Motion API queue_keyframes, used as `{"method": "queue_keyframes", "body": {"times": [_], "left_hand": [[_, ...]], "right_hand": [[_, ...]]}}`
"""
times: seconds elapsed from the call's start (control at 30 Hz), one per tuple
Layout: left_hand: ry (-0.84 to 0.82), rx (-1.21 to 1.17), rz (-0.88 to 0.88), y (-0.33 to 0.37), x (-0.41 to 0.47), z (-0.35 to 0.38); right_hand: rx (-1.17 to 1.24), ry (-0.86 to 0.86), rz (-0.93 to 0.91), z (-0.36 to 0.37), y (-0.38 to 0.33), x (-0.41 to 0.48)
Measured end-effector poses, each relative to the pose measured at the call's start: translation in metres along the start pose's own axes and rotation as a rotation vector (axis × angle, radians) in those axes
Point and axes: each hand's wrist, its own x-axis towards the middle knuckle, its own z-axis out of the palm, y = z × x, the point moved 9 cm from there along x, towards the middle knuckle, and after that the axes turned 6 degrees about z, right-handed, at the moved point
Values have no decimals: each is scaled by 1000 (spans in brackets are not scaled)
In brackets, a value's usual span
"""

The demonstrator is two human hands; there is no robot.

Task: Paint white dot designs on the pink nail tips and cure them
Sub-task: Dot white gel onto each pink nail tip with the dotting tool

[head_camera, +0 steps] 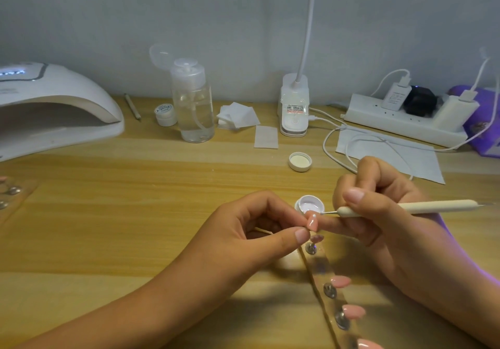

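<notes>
Toward the middle of the tabletop (135, 213), somewhat nearer its front edge, a pink nail tip (312, 222) is pinched between the thumb and curled fingers of the left hand (257, 229). A white dot is seen near the tip's upper end. A cream dotting tool (405, 207) is gripped pen-fashion by the right hand (378, 213), and its thin metal point is brought up against the held nail tip beside that dot. One right finger is stretched out under the nail tip.

Just behind the two hands an open jar of white gel (309, 203) is set, and its lid (299, 161) is laid upside down further back. Beneath the hands a clear strip (324, 267) is laid, running to the front edge, and further pink tips (340, 281) are mounted along it on metal studs. A second strip (13, 197) is partly seen at the left edge.

At the back left corner a white nail lamp (54, 105) is placed, its display lit. Along the back edge a slim stick (132, 106), a small closed jar (165, 114), a clear pump bottle (193, 105), a stack of white wipes (236, 114) and a desk lamp base (294, 105) are lined up. Toward the back right corner a power strip (400, 121) with plugged chargers is set, and a white sheet (392, 153) is spread before it.
</notes>
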Motion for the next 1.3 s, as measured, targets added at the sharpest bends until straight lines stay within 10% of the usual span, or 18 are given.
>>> {"method": "queue_keyframes", "body": {"times": [1.3], "left_hand": [[23,20,-28,1,0,-1]], "right_hand": [[-73,-63,-17,5,2,0]]}}
